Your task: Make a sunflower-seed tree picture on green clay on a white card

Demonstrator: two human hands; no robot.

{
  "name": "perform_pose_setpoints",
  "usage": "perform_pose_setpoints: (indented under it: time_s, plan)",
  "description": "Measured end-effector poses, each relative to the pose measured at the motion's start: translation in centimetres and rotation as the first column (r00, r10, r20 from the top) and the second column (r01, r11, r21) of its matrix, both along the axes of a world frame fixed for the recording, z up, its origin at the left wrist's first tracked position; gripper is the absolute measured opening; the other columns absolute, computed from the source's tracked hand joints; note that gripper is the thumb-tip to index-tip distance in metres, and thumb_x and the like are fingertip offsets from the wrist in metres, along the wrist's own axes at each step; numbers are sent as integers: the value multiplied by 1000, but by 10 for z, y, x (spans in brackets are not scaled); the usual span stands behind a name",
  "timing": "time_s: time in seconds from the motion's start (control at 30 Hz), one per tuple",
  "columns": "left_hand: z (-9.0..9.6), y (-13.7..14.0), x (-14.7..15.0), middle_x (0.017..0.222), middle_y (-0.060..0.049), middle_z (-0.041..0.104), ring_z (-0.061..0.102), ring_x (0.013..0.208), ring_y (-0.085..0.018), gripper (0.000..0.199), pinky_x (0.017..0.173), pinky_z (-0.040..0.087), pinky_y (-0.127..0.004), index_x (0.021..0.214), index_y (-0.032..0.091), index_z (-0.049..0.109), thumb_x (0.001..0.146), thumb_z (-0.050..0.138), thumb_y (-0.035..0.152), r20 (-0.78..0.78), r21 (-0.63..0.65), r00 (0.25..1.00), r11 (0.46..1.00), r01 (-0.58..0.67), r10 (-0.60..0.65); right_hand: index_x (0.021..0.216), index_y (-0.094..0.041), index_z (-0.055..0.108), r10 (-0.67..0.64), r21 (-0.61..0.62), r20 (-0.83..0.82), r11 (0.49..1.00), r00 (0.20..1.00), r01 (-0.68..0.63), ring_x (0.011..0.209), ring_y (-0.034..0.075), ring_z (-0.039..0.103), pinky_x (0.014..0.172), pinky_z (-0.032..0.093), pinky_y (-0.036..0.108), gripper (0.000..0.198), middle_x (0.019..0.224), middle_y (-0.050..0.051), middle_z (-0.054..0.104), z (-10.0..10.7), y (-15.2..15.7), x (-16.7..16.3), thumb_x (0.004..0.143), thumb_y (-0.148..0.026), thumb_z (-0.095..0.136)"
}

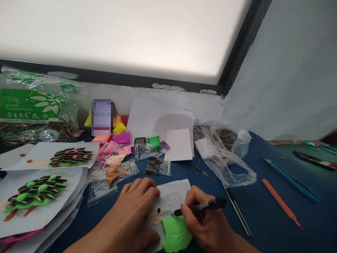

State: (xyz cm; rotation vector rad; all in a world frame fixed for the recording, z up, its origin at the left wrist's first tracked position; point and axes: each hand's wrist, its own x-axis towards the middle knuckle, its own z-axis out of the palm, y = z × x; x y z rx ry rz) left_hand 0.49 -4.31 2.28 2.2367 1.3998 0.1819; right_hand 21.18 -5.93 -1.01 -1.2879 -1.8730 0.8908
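My right hand (202,218) is closed around a black pen (212,204). The pen's tip end is low over a white paper (183,185), beside rows of small marks inside a drawn rounded outline. My left hand (138,211) lies over the left side of this paper, thumb apart from the fingers, holding nothing. Next to its fingertips is a flat peach clay piece (154,218) with a black dot, partly hidden by the hand. A bright green clay sheet (177,234) with an uneven edge covers the paper's lower part, close to my right hand.
Finished seed-and-clay pictures (39,196) are stacked at left. Behind my hands lie clay bags (117,172), a phone-like screen (102,117), a small white card (179,144) and a plastic bag of seeds (225,140). A cutter knife (238,211), orange tool (281,202) and blue tweezers (292,181) lie right.
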Motion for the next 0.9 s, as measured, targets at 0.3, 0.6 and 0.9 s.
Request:
perform_pose_setpoints:
  time_s: [0.3,0.6,0.9]
  plan:
    - [-1,0,-1,119,-6,60,52,106,-28,45,93,41,-42,105,23,62,60,62,20,2,3,1000,1000,2,-2,69,-23,40,-35,7,-66,999,997,35,47,9,38,45,31,21,21,59,-7,38,3,0,1,88,-28,49]
    - [2,1,0,119,-7,59,52,109,-29,48,94,40,-44,106,22,61,59,63,19,-5,-19,1000,1000,7,-7,68,-23,40,-46,66,-35,997,998,48,44,8,37,43,30,20,23,57,-8,37,-1,2,0,88,-26,50]
    - [1,0,0,119,-6,60,52,108,-29,45,94,40,-43,104,23,61,59,62,17,-2,-3,1000,1000,5,-5,69,-23,40,-41,53,6,998,999,41,45,9,38,43,31,21,22,56,-7,39,0,2,0,88,-28,49]
